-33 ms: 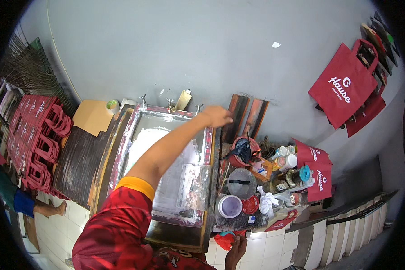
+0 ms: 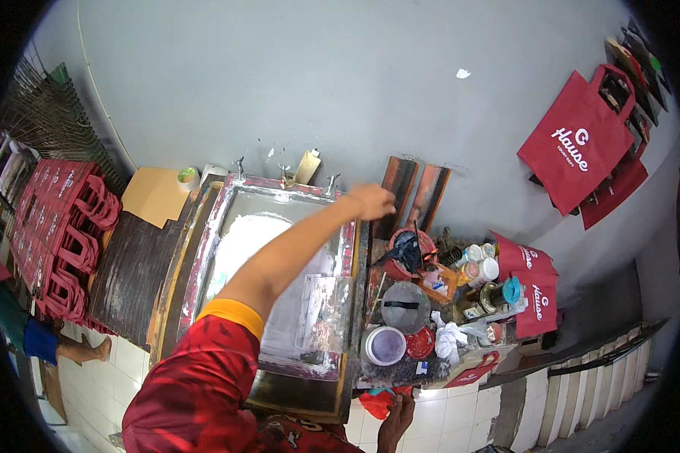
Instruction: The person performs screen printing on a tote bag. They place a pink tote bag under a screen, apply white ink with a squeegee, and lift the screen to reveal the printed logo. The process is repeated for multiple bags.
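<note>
My left arm stretches over a screen-printing frame (image 2: 343,257) that lies on the bench. Past its far right corner is my left hand (image 2: 370,201), fingers curled in, just beside two dark squeegee-like boards (image 2: 403,192) leaning against the wall. Whatever the fingers may hold is hidden. White ink (image 2: 242,240) covers part of the mesh, and a scuffed clear sheet (image 2: 325,309) lies at its right side. Down by the bench's near right edge, my right hand (image 2: 397,420) is closed on a red and teal cloth (image 2: 378,403).
Right of the frame, a cluttered side table holds a tub of purple ink (image 2: 386,346), a round grey lid (image 2: 406,307), a red pot (image 2: 420,343) and several jars (image 2: 488,269). Stacked red bags (image 2: 57,226) lie left. Another person's leg (image 2: 75,351) shows lower left.
My left hand has shifted slightly to the right, toward the leaning boards. My right hand and the cloth stay in place.
</note>
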A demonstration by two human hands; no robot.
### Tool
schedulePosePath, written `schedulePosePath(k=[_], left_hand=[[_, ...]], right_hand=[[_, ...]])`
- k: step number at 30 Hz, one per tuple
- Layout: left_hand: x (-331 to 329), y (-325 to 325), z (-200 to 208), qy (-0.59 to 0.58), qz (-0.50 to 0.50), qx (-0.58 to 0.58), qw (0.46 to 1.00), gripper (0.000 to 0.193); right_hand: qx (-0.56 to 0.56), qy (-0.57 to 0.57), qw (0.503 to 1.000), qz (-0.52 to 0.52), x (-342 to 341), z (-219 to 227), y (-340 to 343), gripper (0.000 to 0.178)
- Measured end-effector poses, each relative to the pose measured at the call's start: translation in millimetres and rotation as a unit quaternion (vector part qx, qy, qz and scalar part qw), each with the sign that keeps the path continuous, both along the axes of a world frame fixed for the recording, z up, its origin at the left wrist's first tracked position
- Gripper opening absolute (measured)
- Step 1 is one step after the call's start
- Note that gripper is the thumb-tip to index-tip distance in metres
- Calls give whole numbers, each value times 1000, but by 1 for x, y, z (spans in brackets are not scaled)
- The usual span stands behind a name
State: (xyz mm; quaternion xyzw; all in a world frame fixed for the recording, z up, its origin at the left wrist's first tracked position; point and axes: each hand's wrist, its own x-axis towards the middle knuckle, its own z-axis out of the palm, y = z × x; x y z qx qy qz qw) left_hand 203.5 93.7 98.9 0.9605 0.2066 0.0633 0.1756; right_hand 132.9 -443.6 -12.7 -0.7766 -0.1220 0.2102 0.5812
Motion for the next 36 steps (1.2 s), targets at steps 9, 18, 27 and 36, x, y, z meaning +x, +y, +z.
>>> schedulePosePath(k=[9,18,27,36], left_hand=[[124,-82,-100,2,-195,278,941,16],[125,-60,-90,92,-245,255,931,17],[88,-49,-26,-61,-207,260,941,14],[-20,-107,98,-309,-189,20,932,25]], right_hand=[[-8,-3,999,-50,24,-13,7,33],[-75,110,988,74,62,-76,-17,64],[26,-21,999,-23,82,-20,31,30],[147,-148,976,-56,102,70,68,33]])
